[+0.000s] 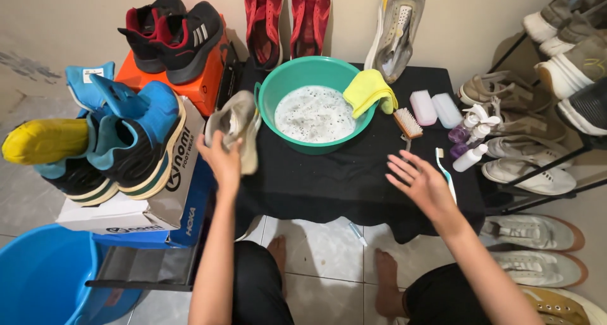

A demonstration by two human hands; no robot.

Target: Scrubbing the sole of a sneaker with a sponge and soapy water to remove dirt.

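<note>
A low table covered with a black cloth (329, 179) stands against a beige wall, over a floor of pale tiles (322, 249). On the cloth sits 1 round green plastic basin (269, 97), which contains white foamy water; 1 yellow folded cloth (368, 90) hangs over its right rim. Beside it lie 1 wooden scrub brush (408, 122), 2 pale rectangular brushes (435, 107), 1 toothbrush with blue and white handle (444, 167) and 3 small spray bottles (471, 138). The left hand (221, 160) has its fingers closed around 1 worn grey shoe (237, 124), holding it upright just beside the left rim of the basin. The right hand (420, 183) hovers over the cloth with fingers spread wide and holds nothing, near the toothbrush. At the left, 2 blue and black sneakers (123, 141) rest on stacked shoe boxes (158, 205), and 1 orange box (205, 88) carries 2 black and red sneakers (174, 37). 1 blue plastic bucket (44, 274) stands at the lower left corner.
</note>
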